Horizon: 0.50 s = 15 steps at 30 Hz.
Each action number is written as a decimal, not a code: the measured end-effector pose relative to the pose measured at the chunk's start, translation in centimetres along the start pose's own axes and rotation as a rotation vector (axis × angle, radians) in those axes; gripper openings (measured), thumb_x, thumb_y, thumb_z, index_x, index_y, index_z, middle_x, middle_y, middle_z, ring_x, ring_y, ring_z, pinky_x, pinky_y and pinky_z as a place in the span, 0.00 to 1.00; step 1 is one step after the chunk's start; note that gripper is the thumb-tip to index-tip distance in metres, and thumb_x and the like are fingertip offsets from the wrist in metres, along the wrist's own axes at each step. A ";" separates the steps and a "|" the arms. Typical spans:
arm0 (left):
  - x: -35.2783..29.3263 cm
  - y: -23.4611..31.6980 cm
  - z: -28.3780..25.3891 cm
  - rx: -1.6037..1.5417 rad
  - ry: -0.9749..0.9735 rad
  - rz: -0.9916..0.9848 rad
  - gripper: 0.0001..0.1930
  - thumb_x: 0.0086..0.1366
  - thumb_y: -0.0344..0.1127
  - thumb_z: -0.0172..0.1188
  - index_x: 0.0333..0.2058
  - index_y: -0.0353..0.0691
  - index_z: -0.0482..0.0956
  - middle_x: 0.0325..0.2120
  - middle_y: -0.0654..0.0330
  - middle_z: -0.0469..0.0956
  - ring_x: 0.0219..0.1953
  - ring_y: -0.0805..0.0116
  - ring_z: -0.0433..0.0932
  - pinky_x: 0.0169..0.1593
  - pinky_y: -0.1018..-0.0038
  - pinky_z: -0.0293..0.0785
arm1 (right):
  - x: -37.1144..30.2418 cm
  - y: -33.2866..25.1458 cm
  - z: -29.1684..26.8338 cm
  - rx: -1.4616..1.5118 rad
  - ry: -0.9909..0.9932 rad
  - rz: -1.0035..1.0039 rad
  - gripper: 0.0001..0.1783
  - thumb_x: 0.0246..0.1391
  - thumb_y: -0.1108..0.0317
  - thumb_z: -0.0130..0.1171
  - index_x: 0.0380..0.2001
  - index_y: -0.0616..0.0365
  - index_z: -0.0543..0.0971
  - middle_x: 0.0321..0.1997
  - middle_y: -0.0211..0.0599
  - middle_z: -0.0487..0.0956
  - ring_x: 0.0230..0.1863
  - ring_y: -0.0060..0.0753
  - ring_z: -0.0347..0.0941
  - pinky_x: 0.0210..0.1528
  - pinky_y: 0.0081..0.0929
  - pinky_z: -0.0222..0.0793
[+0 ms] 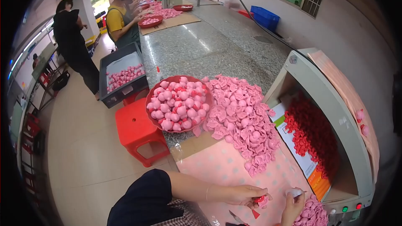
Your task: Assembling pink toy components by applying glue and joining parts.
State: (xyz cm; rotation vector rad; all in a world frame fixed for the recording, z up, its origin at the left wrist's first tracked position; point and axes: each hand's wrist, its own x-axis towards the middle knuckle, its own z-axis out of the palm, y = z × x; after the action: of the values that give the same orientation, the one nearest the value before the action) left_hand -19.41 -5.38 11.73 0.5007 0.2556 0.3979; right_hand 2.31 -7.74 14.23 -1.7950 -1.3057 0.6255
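My left hand (240, 195) pinches a small pink and red moulded piece (263, 201) between thumb and fingers, above the pink spotted table cover (213, 165). Close to its right, my right hand (294, 209) is closed on a small whitish bottle (295, 192) with a thin tip. Beyond my hands spreads a heap of pink petal-shaped pieces (243, 117). More pink pieces (312, 213) lie beside my right hand. Below my left hand are a pointed metal tool (236, 217) and a small red item (256, 214), both only partly seen.
A red basket (150, 119) holds pink balls with red parts. To the right, a grey open-fronted housing (351, 142) contains many red pieces (312, 129). A red stool (134, 121) and dark crate (113, 98) stand left. A co-worker (121, 16) sits along the table; another person (71, 42) stands.
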 end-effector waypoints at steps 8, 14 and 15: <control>-3.7 0.1 0.1 -0.028 0.005 -0.011 0.22 0.65 0.48 0.37 0.48 0.37 0.64 0.27 0.70 0.66 0.28 0.81 0.66 0.34 0.81 0.65 | -4.2 -0.2 -0.8 -0.380 0.015 -0.248 0.24 0.50 0.68 0.53 0.50 0.65 0.64 0.42 0.46 0.70 0.41 0.35 0.67 0.44 0.28 0.63; -4.9 -0.6 0.6 -0.012 -0.039 -0.036 0.23 0.64 0.50 0.40 0.48 0.38 0.64 0.25 0.72 0.66 0.24 0.82 0.66 0.31 0.83 0.66 | -8.0 2.1 -4.1 -1.472 0.679 -1.356 0.15 0.42 0.62 0.50 0.37 0.52 0.70 0.38 0.42 0.70 0.40 0.48 0.66 0.39 0.40 0.65; -5.3 -1.0 0.9 -0.007 -0.039 -0.053 0.23 0.64 0.51 0.40 0.48 0.38 0.65 0.25 0.72 0.66 0.23 0.82 0.66 0.30 0.83 0.67 | -9.5 0.4 -3.7 -1.475 0.673 -1.352 0.15 0.42 0.62 0.50 0.37 0.52 0.70 0.38 0.42 0.70 0.40 0.48 0.66 0.39 0.40 0.65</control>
State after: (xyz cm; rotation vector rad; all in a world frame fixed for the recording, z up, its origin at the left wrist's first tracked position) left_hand -23.52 -8.84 12.75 0.4937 0.2294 0.3368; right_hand 2.15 -17.90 15.24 -1.1502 -2.1012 -1.8776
